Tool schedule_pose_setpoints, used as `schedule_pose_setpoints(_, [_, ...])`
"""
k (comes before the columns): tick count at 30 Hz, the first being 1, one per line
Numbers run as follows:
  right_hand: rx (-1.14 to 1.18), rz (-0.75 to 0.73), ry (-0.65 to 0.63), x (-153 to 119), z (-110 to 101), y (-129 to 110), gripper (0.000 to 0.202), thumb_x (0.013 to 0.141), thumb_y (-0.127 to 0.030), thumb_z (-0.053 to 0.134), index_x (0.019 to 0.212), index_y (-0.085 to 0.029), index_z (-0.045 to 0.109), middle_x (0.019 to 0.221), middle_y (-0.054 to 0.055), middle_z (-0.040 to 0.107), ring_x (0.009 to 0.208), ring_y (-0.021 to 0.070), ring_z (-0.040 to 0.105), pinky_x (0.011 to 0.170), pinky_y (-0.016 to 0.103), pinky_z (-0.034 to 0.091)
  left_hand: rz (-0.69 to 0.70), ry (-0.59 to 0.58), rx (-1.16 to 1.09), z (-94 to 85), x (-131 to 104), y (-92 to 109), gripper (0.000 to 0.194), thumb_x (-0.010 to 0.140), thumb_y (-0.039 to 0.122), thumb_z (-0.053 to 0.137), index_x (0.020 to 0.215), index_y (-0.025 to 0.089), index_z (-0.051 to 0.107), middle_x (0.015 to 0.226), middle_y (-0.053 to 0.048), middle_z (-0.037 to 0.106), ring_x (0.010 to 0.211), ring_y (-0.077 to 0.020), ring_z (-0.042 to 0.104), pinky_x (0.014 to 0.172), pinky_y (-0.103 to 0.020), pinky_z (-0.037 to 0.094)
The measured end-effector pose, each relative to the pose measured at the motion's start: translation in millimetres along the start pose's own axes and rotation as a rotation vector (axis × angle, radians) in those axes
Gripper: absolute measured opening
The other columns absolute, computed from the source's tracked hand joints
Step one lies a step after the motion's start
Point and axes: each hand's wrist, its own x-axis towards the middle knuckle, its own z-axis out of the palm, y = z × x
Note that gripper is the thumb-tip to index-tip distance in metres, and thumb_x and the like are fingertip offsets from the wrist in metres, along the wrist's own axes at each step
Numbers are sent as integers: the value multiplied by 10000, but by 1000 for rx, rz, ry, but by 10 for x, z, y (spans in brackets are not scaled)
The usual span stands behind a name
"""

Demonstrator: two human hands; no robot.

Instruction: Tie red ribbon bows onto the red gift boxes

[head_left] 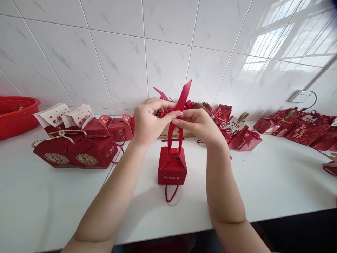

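Observation:
A small red gift box (172, 167) stands upright on the white table, with a twisted red cord handle (171, 198) hanging down its near side. From its top rises a red ribbon (183, 97), its two strands drawn up and crossed above the box. My left hand (152, 117) pinches the ribbon between thumb and fingers at the crossing. Touching it there, my right hand (201, 125) has its thumb and forefinger closed on the same ribbon. Both hands are in the air over the box, and some fingertips are hidden behind the ribbon.
Red gift boxes (76, 151) with rope handles stand at left, near a red plastic basin (18, 116). More ribboned boxes (237, 131) and a cardboard box (164, 133) are behind my hands. At right lies a pile of red boxes (302, 130); another person's hand (333, 160) shows at the edge.

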Motion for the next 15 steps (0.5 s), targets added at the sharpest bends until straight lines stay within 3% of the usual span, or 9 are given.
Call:
schedule_pose_setpoints(4, [42,-51,-9,25,-21,32,330,841,-485,629,713,-190,701,748,19,697,767,148,638,797,313,514,-56,11,-98,-17,-1,41,259,799,455,693,765,202,739,699,-20,667,705,-151,588,656,-292,440])
schedule_pose_setpoints(7, [157,-50,-13,69,-47,103,294,841,-486,629,809,-208,717,757,15,708,824,156,657,859,329,519,29,-17,-98,-67,-1,67,292,834,454,647,710,205,735,662,-27,651,709,-166,594,657,-308,435])
schedule_pose_setpoints(11, [304,-22,-11,119,-79,196,230,812,-454,672,799,-230,718,796,-5,708,828,137,655,841,309,519,209,-186,-39,-138,7,40,220,807,357,671,635,230,722,589,-17,624,606,-155,553,620,-318,436])
schedule_pose_setpoints(15, [318,12,-26,135,-95,225,211,788,-410,704,732,-207,714,766,-10,688,773,119,624,799,287,506,216,-408,31,-171,17,-30,182,803,309,653,653,247,735,602,-21,645,582,-151,556,566,-301,420])
